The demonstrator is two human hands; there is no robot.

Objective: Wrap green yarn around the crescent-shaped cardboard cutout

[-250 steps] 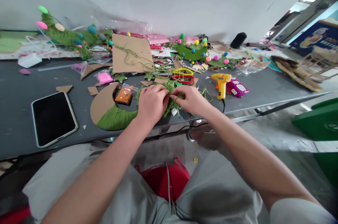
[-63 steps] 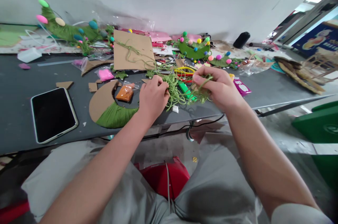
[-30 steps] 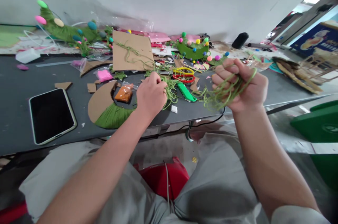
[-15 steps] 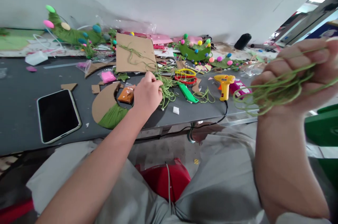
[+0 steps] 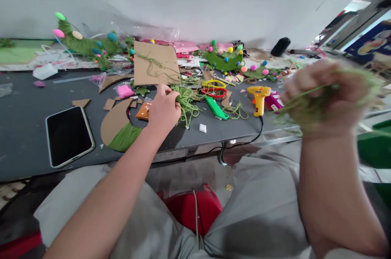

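Clenching bunched green yarn (image 5: pixel 314 102) in the right hand (image 5: pixel 332 102), seemingly to keep it gathered.
Curling the left hand (image 5: pixel 165 108) by the hidden right end of the cardboard crescent (image 5: pixel 114 122) on the surface (image 5: pixel 183 139), perhaps for steadying; cannot tell whether clamped. With a yarn pile (image 5: pixel 189 108) just beside, and a glue gun (image 5: pixel 259 98) farther right, probably for reach.

Legible text: none. Purple packet (image 5: pixel 274 100), right of centre: pale printed patches, characters too small to resolve. Glue gun (image 5: pixel 259 97), just left of packet: small mark on upper body, unreadable. Blue board (image 5: pixel 375 47), upper right of frame: coloured print, blurred, partly cut by frame edge.
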